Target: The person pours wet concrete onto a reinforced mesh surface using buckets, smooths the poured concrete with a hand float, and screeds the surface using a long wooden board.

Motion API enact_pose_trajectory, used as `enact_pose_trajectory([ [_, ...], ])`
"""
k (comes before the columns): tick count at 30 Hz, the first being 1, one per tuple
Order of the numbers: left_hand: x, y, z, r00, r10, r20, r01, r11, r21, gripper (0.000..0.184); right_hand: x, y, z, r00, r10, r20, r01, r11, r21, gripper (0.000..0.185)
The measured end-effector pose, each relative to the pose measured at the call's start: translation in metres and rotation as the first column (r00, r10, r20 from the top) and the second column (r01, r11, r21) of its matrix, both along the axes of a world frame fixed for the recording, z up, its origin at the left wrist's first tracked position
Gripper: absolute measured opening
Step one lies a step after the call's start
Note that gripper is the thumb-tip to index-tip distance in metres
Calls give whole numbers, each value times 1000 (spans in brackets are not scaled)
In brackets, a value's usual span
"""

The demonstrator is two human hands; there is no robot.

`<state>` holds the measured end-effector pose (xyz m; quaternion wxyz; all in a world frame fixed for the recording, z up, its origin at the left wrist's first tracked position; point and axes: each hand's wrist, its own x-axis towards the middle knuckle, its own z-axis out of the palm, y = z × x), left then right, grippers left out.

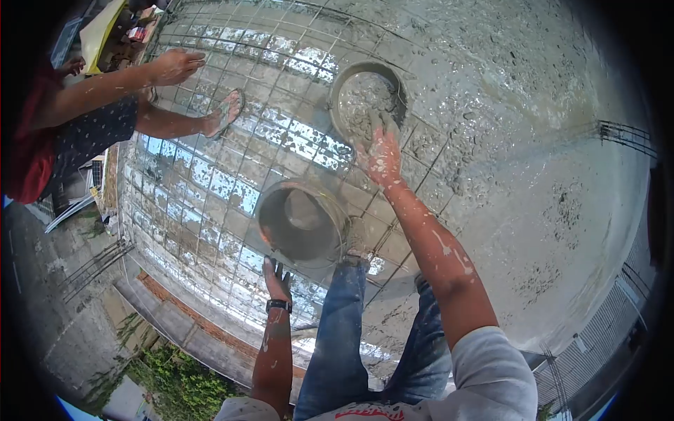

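Note:
A dark bucket (335, 112) full of wet concrete (366, 98) is ahead of me. My right hand (382, 156), smeared with cement, grips its near rim, the fingers reaching over the edge and the thumb lying to the left. Closer to my legs is a second bucket (302, 242), with no concrete heaped inside and its mouth facing up. My left hand (276, 281), a dark band at the wrist, is open just beside that bucket's lower left side. Whether its fingertips touch the bucket I cannot tell.
A rebar grid (239, 151) over shiny metal decking covers the left and middle. Wet concrete (505, 140) spreads across the right. At the left a co-worker's hand (175, 67) extends above a sandalled foot (226, 114). A drop lies beyond the deck's edge (182, 309).

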<state>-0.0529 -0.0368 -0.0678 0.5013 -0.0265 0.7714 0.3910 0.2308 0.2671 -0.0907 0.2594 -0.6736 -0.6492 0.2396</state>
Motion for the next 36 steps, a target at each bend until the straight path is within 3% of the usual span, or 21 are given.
enact_pose_trajectory([
  [3,24,-5,-3,991,-51,-121,52,999,-1,74,32,122,-66,985,-118,124,140,971,-194,76],
  [6,37,-22,-17,986,-28,-162,29,1000,-2,63,49,160,-60,997,-1,71,25,946,-323,74],
  [7,43,-21,-10,990,-5,-143,4,1000,-8,60,53,157,-51,998,59,2,-54,925,-376,76],
  [9,54,-23,2,994,40,-98,-40,999,10,56,54,110,-26,966,255,39,-224,905,-361,58],
  [10,60,-20,7,995,25,-97,-25,1000,6,55,56,74,-33,856,460,235,-344,847,-404,45],
  [11,66,-19,17,996,6,-91,-5,1000,3,54,62,30,-61,824,504,259,-457,862,-220,26],
  [13,80,-16,32,994,-70,-79,71,997,18,53,72,-7,-61,842,497,212,-403,839,-365,30],
  [16,113,-6,66,973,-217,-81,220,975,40,49,92,12,-6,914,406,3,-383,863,-329,41],
  [19,140,-23,37,909,-291,299,222,944,246,44,87,-57,60,950,310,50,-260,867,-424,51],
  [21,200,-21,33,863,-183,471,138,982,127,46,120,-77,164,971,213,-109,-238,808,-539,69],
  [22,225,-35,17,804,-71,591,57,998,41,50,145,-105,177,978,206,-40,-209,941,-266,64],
  [24,278,-43,-39,612,106,784,-17,993,-121,58,220,-136,221,983,124,-135,-149,970,-193,53],
  [26,325,-47,-68,484,155,861,15,983,-185,60,321,-152,292,903,-119,-413,-166,790,-590,44],
  [29,388,-50,-88,472,58,880,127,983,-133,62,460,-234,295,836,-401,-374,-34,643,-765,42],
  [30,421,-50,-96,473,24,881,164,980,-114,63,505,-269,280,780,-501,-376,53,651,-757,46],
  [33,541,-62,-131,432,-81,898,301,952,-59,66,635,-409,216,589,-741,-323,337,589,-735,53],
  [35,637,-82,-150,377,-157,913,410,912,-12,68,689,-514,176,454,-866,-210,536,454,-712,54],
  [36,689,-96,-157,344,-185,921,454,891,10,69,707,-556,156,290,-939,-183,652,334,-681,51],
])
